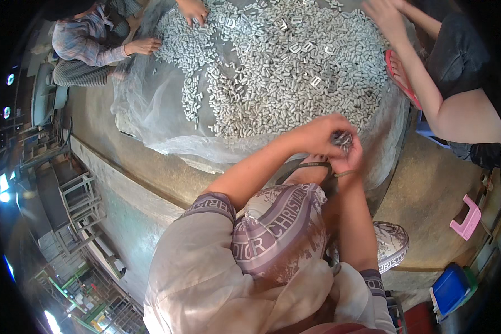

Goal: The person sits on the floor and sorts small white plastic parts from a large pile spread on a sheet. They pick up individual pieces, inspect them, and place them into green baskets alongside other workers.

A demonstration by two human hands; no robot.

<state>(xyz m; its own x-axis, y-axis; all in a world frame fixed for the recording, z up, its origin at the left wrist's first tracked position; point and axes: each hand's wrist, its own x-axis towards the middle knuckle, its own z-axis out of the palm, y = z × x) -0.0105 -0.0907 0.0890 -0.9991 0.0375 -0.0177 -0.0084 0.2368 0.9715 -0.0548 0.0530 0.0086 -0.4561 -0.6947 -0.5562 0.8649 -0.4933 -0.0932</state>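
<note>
Holding a small bunch of grey metal pieces point(342, 139) between them, the left hand point(317, 135) and the right hand point(348, 158) meet close together, fingers curled around the bunch so that it sits just at their tips. The left hand closes over it from above and the right cups it from below; exactly how tightly each grips is hard to tell at this size. To handle such a bunch well, it seems wise to keep the fingers snug and the pieces lined up — loose ones would likely slip back down.

Just beyond the hands, touching distance ahead, spreads the big heap of pieces point(284, 67) on a pale plastic sheet point(145, 111), the same small grey shapes lying thick across it. Below the hands, toward the body, a sandalled foot point(312, 172) rests at the edge of the sheet.

Farther out, other people's hands work the same heap — one pair at the far left point(145, 45), another hand at the far right point(387, 19). A pink stool point(466, 218) and a blue bin point(451, 288) stand well off to the right.
</note>
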